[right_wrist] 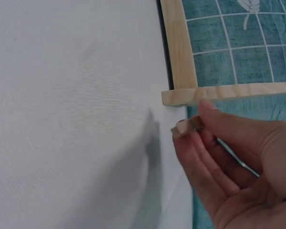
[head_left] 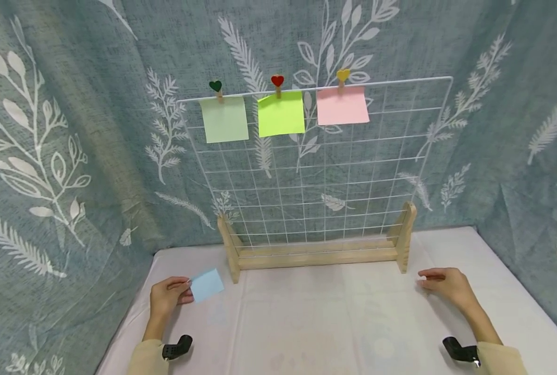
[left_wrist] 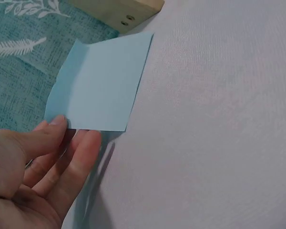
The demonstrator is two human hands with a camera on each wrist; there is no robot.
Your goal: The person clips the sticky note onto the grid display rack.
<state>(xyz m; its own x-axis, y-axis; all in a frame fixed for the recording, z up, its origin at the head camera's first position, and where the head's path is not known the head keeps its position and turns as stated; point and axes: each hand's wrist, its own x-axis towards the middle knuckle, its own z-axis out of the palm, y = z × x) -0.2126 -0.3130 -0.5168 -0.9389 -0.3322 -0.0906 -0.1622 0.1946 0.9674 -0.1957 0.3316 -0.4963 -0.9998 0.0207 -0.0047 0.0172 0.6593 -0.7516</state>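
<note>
My left hand (head_left: 166, 298) pinches a light-blue sticky note (head_left: 207, 285) at one corner, between thumb and fingers. In the left wrist view the note (left_wrist: 102, 86) stretches out beyond the fingertips, its left side curling slightly. To the right of the rack, my right hand (head_left: 447, 285) holds a small wooden clothespin (right_wrist: 186, 127) between thumb and fingers, with most of its body hidden by them. A white wire grid (head_left: 325, 172) bears three notes along its top wire: pale green (head_left: 225, 121), lime (head_left: 281, 115) and pink (head_left: 342, 107).
Heart-topped clothespins in green (head_left: 215, 87), red (head_left: 277, 82) and yellow (head_left: 343, 76) hold the notes. The grid stands in a wooden base (head_left: 318, 259) at the back of the white-covered table (head_left: 306, 317). Patterned teal curtains (head_left: 72, 156) hang behind and at both sides.
</note>
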